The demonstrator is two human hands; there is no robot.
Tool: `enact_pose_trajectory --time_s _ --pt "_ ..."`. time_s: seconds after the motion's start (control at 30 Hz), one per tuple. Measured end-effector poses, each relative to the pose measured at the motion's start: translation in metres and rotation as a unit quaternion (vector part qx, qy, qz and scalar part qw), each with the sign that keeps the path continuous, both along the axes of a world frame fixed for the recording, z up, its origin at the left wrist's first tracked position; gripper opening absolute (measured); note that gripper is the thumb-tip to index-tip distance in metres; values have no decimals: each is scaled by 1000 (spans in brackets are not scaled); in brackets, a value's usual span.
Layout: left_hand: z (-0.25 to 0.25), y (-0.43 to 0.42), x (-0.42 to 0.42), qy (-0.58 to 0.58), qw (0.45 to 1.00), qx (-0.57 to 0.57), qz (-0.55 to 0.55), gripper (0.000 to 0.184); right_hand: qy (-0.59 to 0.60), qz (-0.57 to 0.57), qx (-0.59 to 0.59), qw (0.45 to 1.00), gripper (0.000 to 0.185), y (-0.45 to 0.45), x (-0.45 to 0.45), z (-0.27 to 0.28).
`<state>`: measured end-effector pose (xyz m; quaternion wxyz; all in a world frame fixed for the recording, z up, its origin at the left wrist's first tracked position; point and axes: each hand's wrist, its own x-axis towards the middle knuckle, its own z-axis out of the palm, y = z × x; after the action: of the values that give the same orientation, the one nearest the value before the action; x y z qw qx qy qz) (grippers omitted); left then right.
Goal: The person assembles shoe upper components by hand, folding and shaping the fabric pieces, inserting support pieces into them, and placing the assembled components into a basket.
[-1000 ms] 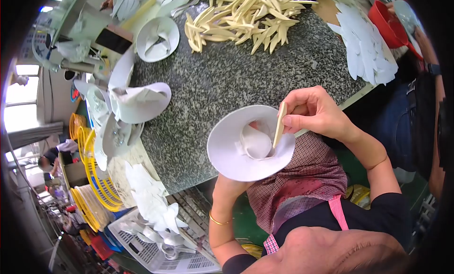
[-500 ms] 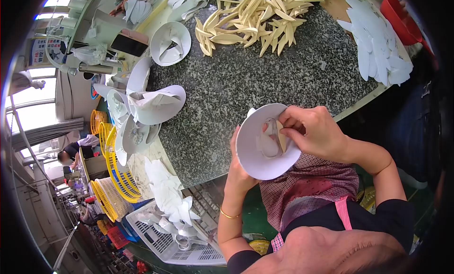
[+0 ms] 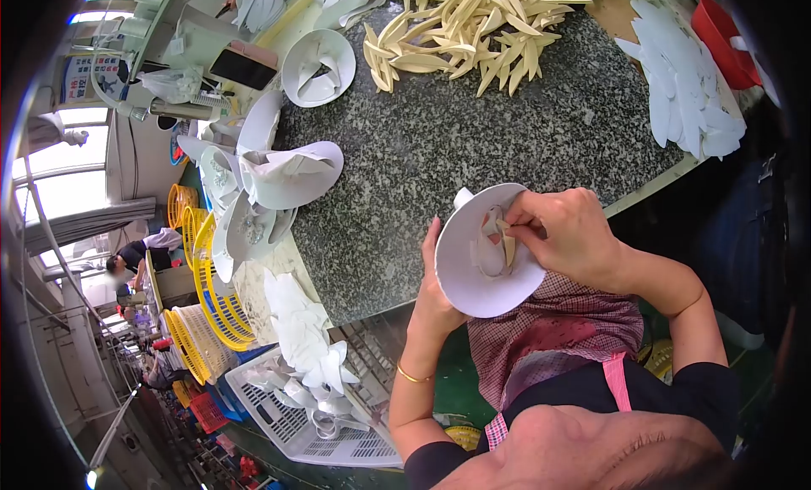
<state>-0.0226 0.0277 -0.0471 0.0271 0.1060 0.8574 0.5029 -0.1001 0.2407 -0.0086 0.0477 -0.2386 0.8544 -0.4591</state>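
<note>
A white cone-shaped shell (image 3: pixel 494 296), shaped like a wide bowl with cut openings at its bottom, is tilted towards me over the front edge of the stone-topped table. My left hand (image 3: pixel 435 291) grips it from the left and behind, most of its fingers hidden. My right hand (image 3: pixel 566 236) reaches over the rim, thumb and forefinger pinching a cream leaf-shaped piece (image 3: pixel 509 250) inside the cone, beside the openings. A pile of similar cream pieces (image 3: pixel 473 34) lies at the far side of the table.
Several white shells (image 3: pixel 291 176) stand on the left, with another (image 3: pixel 318 68) behind. White flat pieces (image 3: pixel 684 84) lie at right near a red container (image 3: pixel 725 46). A phone (image 3: pixel 243 65) lies at far left. A white crate (image 3: pixel 296 443) and yellow baskets (image 3: pixel 211 287) are lower left.
The view has shifted slightly, so the table things appear a little to the right. The cone has tilted slightly, and the pinched cream piece sits a little differently inside it.
</note>
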Motion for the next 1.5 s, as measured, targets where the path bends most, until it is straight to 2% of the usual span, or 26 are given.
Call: enact_pose_trajectory --time_s 0.17,0.23,0.3,0.4,0.47,0.53,0.67,1.0,1.1,1.17,1.3,1.5 --pt "5 0 -4 44 999 -1 -22 31 51 6 77 996 12 -2 1 2" --pt "6 -4 -7 113 987 -91 -62 31 51 15 91 994 14 -3 1 6" --pt "11 0 -8 112 986 -103 -61 32 51 23 105 993 15 -3 1 9" --pt "15 4 -10 108 984 -127 -61 34 66 27 88 994 14 -3 2 11" --pt "16 4 -13 105 983 -140 -60 35 164 36 12 986 13 -2 0 12" --pt "16 3 -16 153 975 -139 -78 38 144 43 -3 989 13 5 -3 6" --pt "9 -3 -18 167 970 -138 -107 41 133 36 -40 990 11 14 -7 -5" --pt "14 0 -17 151 978 -127 -71 45 155 56 8 986 7 9 -20 -2" --pt "11 -2 -16 147 978 -126 -79 45 146 65 15 987 17 7 -22 -1" --pt "11 -4 -16 145 977 -131 -85 45 154 55 13 987 8 5 -23 -3" --pt "14 -3 -17 144 975 -140 -93 47 158 57 37 985 8 4 -24 -2" --pt "19 -1 -19 133 980 -119 -89 53 96 31 19 995 9 1 -25 1"
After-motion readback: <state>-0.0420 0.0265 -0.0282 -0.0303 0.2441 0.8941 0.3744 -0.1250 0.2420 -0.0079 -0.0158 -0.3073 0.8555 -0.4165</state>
